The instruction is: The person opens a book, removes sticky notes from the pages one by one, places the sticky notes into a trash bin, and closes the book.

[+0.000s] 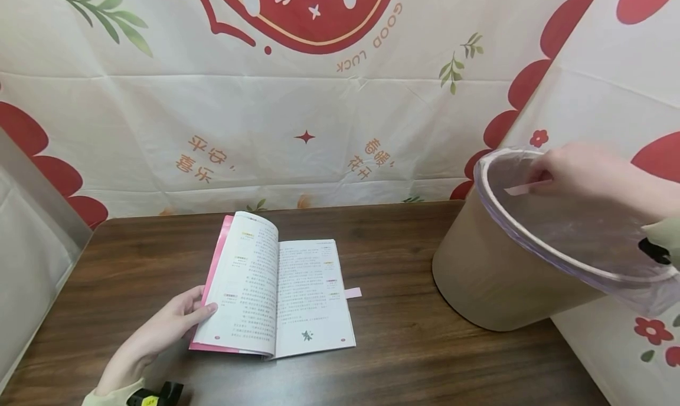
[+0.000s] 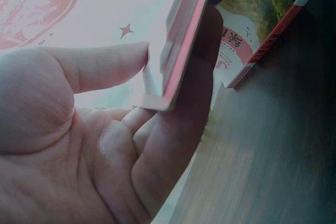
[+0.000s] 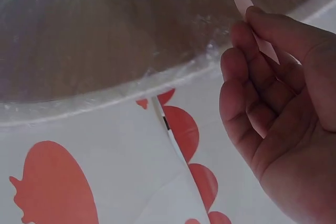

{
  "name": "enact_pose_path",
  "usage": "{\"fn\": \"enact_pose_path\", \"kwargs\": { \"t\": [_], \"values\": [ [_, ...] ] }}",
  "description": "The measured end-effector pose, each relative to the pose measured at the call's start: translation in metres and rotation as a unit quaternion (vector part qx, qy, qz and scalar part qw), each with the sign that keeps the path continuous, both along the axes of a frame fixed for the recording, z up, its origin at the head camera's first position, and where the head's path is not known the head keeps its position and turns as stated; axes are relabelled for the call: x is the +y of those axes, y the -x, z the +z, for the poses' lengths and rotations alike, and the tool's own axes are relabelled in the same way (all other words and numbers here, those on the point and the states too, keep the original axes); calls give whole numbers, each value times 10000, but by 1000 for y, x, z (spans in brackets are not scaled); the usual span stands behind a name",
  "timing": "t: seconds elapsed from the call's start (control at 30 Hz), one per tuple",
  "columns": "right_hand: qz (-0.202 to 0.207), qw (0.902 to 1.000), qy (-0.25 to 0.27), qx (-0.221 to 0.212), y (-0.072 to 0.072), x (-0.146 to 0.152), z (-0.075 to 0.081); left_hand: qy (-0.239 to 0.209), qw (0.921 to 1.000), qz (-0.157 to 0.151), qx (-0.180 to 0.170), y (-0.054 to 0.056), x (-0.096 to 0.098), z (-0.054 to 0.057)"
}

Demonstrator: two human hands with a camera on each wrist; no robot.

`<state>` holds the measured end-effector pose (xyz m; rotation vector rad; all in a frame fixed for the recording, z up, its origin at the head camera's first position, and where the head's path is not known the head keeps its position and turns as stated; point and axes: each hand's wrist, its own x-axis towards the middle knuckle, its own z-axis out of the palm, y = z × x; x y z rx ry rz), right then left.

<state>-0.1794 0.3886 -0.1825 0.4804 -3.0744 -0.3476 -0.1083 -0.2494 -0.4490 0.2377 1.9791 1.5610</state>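
Observation:
An open book (image 1: 313,300) with a pink cover lies on the wooden table, its left pages raised. My left hand (image 1: 167,329) holds the book's left edge, thumb on the page and fingers behind the cover; the left wrist view shows the cover (image 2: 184,51) between them. A pink paper tab (image 1: 353,292) sticks out from the right page's edge. Over the mouth of a waste bin (image 1: 494,270) at the right, my right hand (image 1: 589,173) pinches a small pale pink paper strip (image 3: 241,3) between thumb and forefinger.
The bin is lined with a thin clear plastic bag (image 1: 531,241) folded over its rim and stands tilted at the table's right side. A printed cloth (image 1: 297,105) hangs behind the table (image 1: 393,359).

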Motion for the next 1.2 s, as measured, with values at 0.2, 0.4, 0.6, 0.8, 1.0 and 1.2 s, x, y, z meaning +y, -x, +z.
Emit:
{"fn": "enact_pose_path", "kwargs": {
  "t": [0.2,0.4,0.6,0.8,1.0,1.2],
  "values": [
    [1,9997,-34,-227,0,1,-9,0,10000,-14,-14,1,1,0],
    [129,9989,-37,-449,4,5,-16,-55,10000,-31,-18,0,0,-1],
    [165,9981,-90,-590,3,4,-19,-54,10000,-32,-2,0,0,-1],
    [30,9977,0,-670,3,4,-20,-104,9999,-65,18,0,-1,0],
    [86,9975,31,-708,4,6,-21,-139,9999,-82,25,0,0,-2],
    [61,9975,19,-700,5,6,-22,-98,9999,-54,3,1,-1,-2]
  ]
}}
